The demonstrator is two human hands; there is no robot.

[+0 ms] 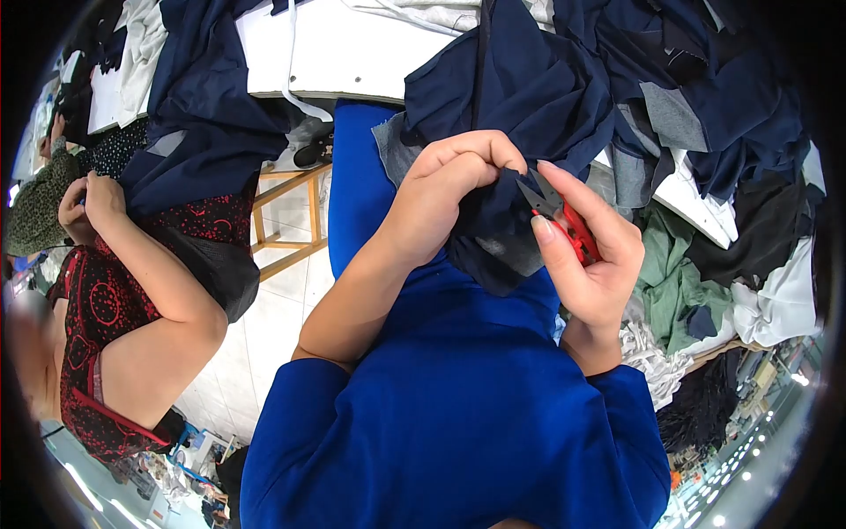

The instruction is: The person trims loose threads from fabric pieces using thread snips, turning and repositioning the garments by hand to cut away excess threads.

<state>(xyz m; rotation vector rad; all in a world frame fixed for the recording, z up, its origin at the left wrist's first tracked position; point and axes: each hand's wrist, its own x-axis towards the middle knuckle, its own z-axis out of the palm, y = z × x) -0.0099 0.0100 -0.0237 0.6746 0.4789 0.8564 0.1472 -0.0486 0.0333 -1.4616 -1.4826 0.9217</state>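
In the head view my left hand (454, 176) is closed on a piece of dark navy fabric (493, 225), pinching it up near its edge. My right hand (592, 242) grips a pair of red-handled thread snips (573, 231) between thumb and fingers. The grey blades point up and left, right beside the fabric at my left fingertips. Whether the blades touch the cloth I cannot tell. The navy piece hangs over my lap, its lower part showing a greyish patch, and it runs up into a larger navy heap on the table.
A white table (344, 53) holds navy garments (740, 106) with grey lining. Green cloth (670, 273) and white cloth (775, 304) lie at the right. At the left a co-worker's hands (92, 204) are at navy cloth. A wooden stool (291, 251) stands between us.
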